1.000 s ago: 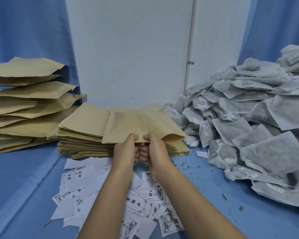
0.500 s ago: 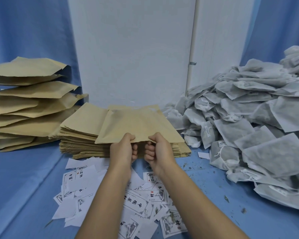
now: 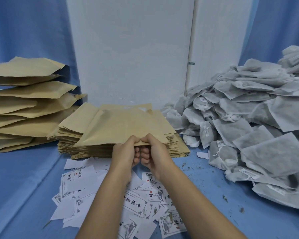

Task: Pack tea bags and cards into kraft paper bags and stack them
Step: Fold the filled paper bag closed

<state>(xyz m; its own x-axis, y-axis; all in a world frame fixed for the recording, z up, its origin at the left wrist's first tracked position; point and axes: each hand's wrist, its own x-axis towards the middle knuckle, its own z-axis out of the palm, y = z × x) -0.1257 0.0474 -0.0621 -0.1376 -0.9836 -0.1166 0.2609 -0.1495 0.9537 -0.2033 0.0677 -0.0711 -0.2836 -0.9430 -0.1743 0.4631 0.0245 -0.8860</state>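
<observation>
While the bag [image 3: 126, 125] lay at frame centre, left hand [image 3: 125, 153] and right hand [image 3: 154, 152] pinched its near edge, closer together than before.

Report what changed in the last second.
The left hand and right hand kept their grip on the near edge of the top paper bag. They parted slightly, then closed up again, thumbs close together. The bag slid a little to the left over the stack. The filled bags, tea bags and cards stayed put.

Two bare forearms from 6 o'clock, bare left hand [image 3: 123, 154] and right hand [image 3: 156, 152], smooth wrists, fingers [image 3: 145, 155] with rounded tips
</observation>
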